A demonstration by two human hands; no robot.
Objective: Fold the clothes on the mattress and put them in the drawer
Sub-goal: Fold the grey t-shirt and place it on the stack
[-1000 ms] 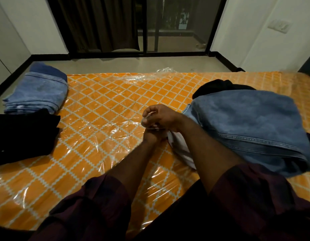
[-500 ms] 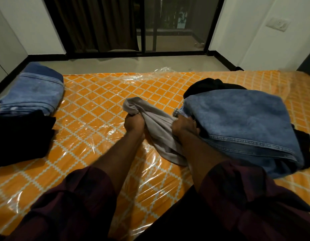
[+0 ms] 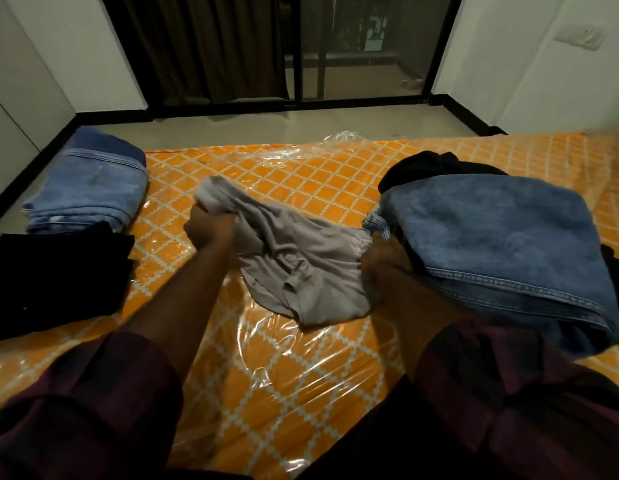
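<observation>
— Orange lattice-print mattress (image 3: pixel 301 393), wrapped in clear plastic, lying low on the floor before a dark sliding glass door (image 3: pixel 356 50). How much of the clothing on it looks dealt with?

— Two pieces, I'd judge. At the far left edge a pair of blue jeans (image 3: pixel 89 188) sits folded into a neat block. A black garment (image 3: pixel 58 271) lies folded flat against its near side.

— And the piece being worked on?

— A grey garment (image 3: pixel 301 268), in the middle of the mattress, rumpled and not squared up. The left hand (image 3: pixel 211 228) is closed in a fist round its far end, with bunched cloth poking out above the knuckles. The right hand (image 3: pixel 381 261) has its fingers curled into the garment's right edge, just beside the denim heap (image 3: pixel 491 230). The cloth sags between the two hands and its lower part rests on the plastic.

— So no fold in it yet?

— None that I can see. My reading is that it is being pulled open or straightened so the first fold can be made.

— What remains after that?

— The denim heap on the right lies loosely and looks unfolded. It sits on top of a dark garment (image 3: pixel 436 164) that shows behind it and at its right edge. How many pieces are under there I cannot tell.

— And the drawer?

— Not in view. Both folded pieces sit on the mattress, so nothing visible has been put away. I'd put the task short of halfway: some folding is done, more is waiting, and all the stowing is to come.
</observation>
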